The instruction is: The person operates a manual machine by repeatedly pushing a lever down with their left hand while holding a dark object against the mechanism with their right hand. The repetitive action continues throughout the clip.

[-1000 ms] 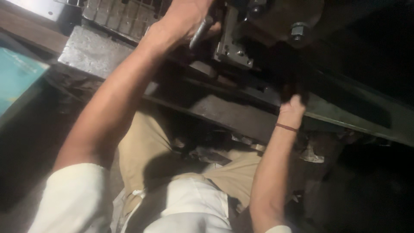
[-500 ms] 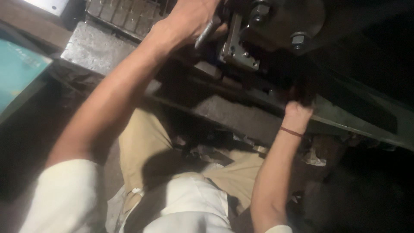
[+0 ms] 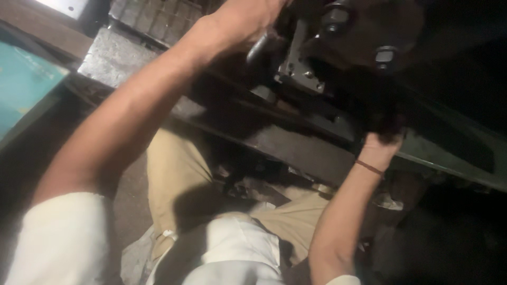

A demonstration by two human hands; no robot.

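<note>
My left hand (image 3: 248,21) reaches up at the top of the view and is closed around a short metal handle (image 3: 259,45) on a dark machine. Beside the handle sits a grey metal bracket (image 3: 298,68) with bolts, and above it two large hex nuts (image 3: 385,55). My right hand (image 3: 383,142) is raised under the machine's dark underside, pressed against a shadowed part by the green metal rail (image 3: 449,153). Its fingers are lost in shadow, so what it grips is unclear. A thin cord bracelet is on that wrist.
A long steel beam (image 3: 296,148) runs diagonally under the machine. A grey metal block (image 3: 111,58) lies at upper left, next to a teal surface (image 3: 21,89). Below are my khaki trousers (image 3: 174,174), white shirt and scattered debris on the floor (image 3: 253,187).
The view has shifted closer and slightly up. My left hand has stayed on the handle while my right hand has moved a little up and right along the machine's underside.
</note>
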